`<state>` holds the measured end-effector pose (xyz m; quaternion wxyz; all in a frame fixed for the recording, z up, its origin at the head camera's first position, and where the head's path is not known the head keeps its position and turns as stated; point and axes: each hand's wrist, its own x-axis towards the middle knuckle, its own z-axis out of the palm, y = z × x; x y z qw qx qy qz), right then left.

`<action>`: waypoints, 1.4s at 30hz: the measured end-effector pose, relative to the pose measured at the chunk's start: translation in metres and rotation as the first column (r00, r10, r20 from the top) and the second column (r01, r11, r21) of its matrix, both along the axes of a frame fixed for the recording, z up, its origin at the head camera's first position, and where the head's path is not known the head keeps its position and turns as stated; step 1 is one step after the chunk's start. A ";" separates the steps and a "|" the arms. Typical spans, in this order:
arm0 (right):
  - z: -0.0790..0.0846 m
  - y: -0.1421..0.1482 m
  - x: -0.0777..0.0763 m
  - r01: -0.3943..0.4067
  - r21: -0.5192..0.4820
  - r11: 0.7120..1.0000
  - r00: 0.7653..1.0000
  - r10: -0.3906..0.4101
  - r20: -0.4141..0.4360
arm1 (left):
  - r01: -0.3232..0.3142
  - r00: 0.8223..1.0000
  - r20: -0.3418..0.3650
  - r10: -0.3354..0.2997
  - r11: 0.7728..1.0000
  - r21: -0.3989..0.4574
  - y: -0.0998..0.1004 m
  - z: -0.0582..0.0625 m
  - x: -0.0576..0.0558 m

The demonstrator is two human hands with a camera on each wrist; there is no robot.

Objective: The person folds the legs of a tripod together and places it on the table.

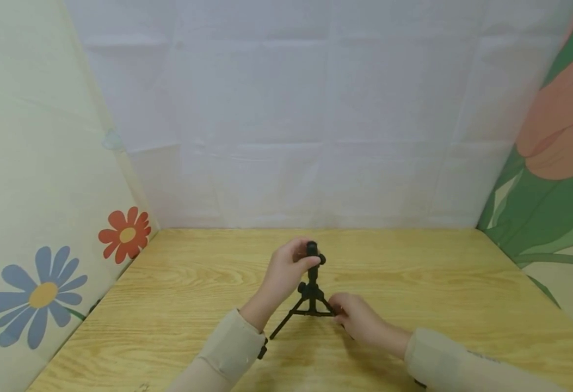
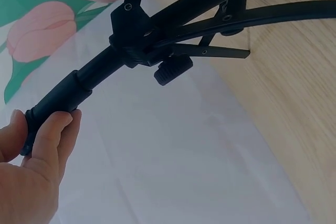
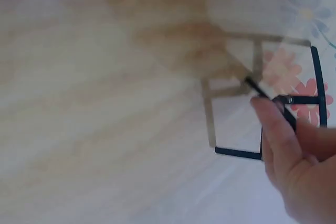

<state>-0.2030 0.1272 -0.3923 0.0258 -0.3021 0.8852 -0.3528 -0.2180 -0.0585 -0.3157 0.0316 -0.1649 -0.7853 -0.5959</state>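
Observation:
A small black tripod (image 1: 313,294) stands upright on the table with its legs spread. My left hand (image 1: 290,265) grips the top of its centre column, thumb on one side and fingers on the other; the left wrist view shows the fingers round the column's end (image 2: 58,100). Below that grip, a ribbed knob (image 2: 173,70) sticks out beside the leg joint. My right hand (image 1: 359,317) pinches the right-hand leg, and in the right wrist view that leg (image 3: 257,86) runs between thumb and fingers. Part of the leg is hidden behind the hand.
The wood-grain table (image 1: 193,283) spreads around the tripod, its surface reflecting the legs in the right wrist view. A white sheet (image 1: 315,109) hangs at the back. Flower-printed panels stand at the left (image 1: 31,163) and right (image 1: 560,218).

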 end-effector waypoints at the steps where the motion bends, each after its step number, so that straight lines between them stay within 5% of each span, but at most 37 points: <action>1: 0.001 0.001 -0.002 -0.019 0.013 1.000 1.000 0.019 0.012 | 0.000 1.000 0.001 0.000 1.000 0.000 0.000 0.000 0.000; 7: 0.006 0.007 -0.013 -0.132 0.012 0.991 0.984 0.129 0.120 | -0.002 1.000 -0.009 0.002 1.000 -0.010 0.001 0.001 0.000; 12: 0.006 0.008 -0.015 -0.140 -0.027 0.990 0.978 0.142 0.151 | -0.008 1.000 -0.002 0.008 1.000 -0.004 0.001 0.000 -0.001; 42: 0.001 0.001 -0.015 -0.066 -0.027 0.997 0.997 0.064 -0.054 | 0.019 1.000 -0.006 -0.018 0.999 0.045 -0.001 -0.001 -0.004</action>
